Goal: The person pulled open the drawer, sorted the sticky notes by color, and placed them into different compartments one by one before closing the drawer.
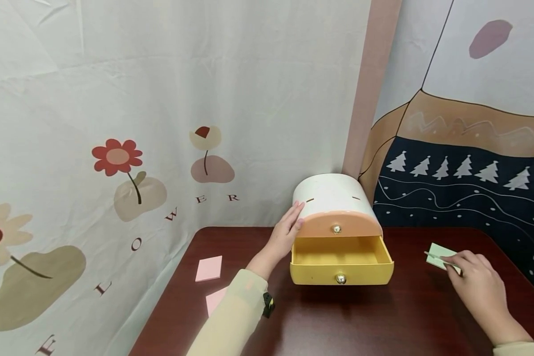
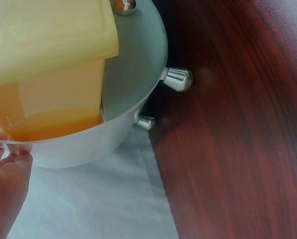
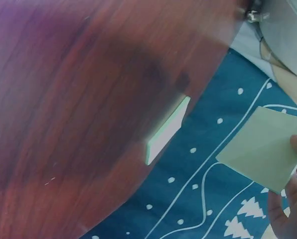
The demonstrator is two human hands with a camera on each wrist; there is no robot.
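Observation:
A small rounded cabinet (image 1: 328, 193) has a white top, an orange drawer (image 1: 316, 226) pushed in and a yellow drawer (image 1: 325, 275) pulled out. My left hand (image 1: 285, 235) rests against the cabinet's left side, fingertips near the front edge; in the left wrist view the fingers (image 2: 9, 164) touch its rim. My right hand (image 1: 478, 279) pinches a square green sticky-note pad (image 3: 263, 147) between thumb and fingers, seen nearly edge-on in the head view. Below it, a second green sticky-note pad (image 3: 168, 132) lies on the table.
Two pink sticky-note pads (image 1: 208, 268) lie on the left part of the dark red wooden table (image 1: 329, 321). Behind the table hang a pale curtain (image 1: 267, 99) with flower prints and a dark blue cloth (image 1: 454, 193) with white trees.

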